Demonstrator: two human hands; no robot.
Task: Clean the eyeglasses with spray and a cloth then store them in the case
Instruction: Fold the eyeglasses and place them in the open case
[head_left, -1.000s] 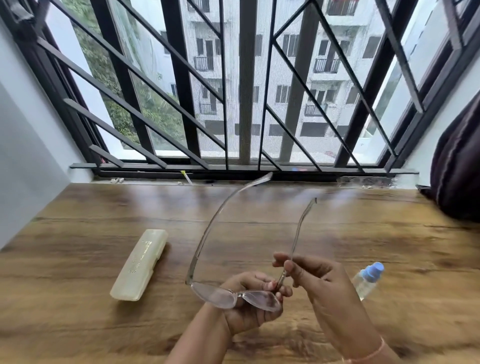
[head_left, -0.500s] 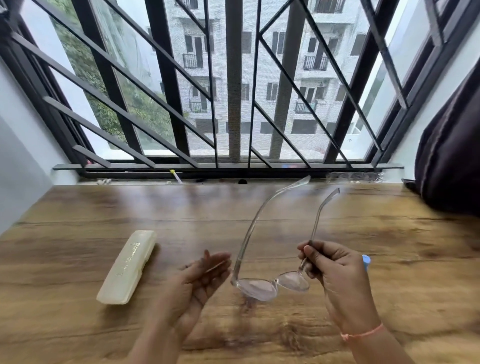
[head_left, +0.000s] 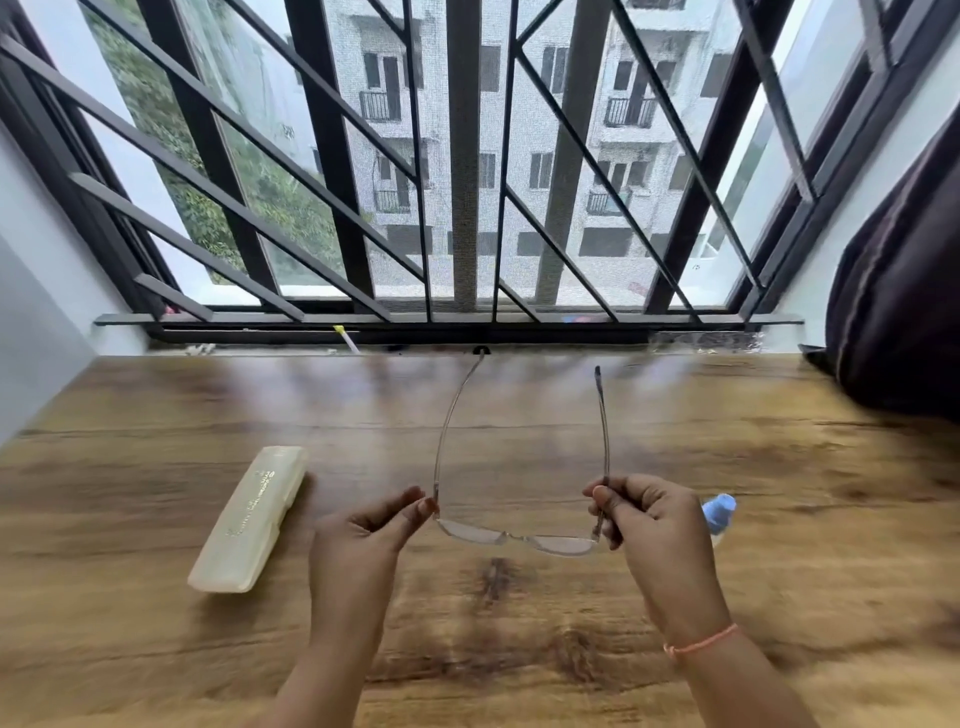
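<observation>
Clear-framed eyeglasses (head_left: 519, 540) hang level above the wooden table (head_left: 156, 405), both arms unfolded and pointing away from me. My right hand (head_left: 649, 525) grips the right arm near its hinge. My left hand (head_left: 363, 535) pinches the left hinge corner with its fingertips. A closed cream eyeglass case (head_left: 249, 519) lies on the table to the left. The spray bottle (head_left: 719, 512), with a blue cap, lies behind my right hand and is mostly hidden. No cloth is in view.
A barred window with a dark sill (head_left: 467, 332) runs along the table's far edge. A dark curtain (head_left: 898, 291) hangs at the right, reaching the table's corner. A grey wall (head_left: 36, 332) bounds the left side.
My left hand let go of the lenses, opened, then came back to pinch the left hinge. The glasses swung from tilted to level and now face me squarely.
</observation>
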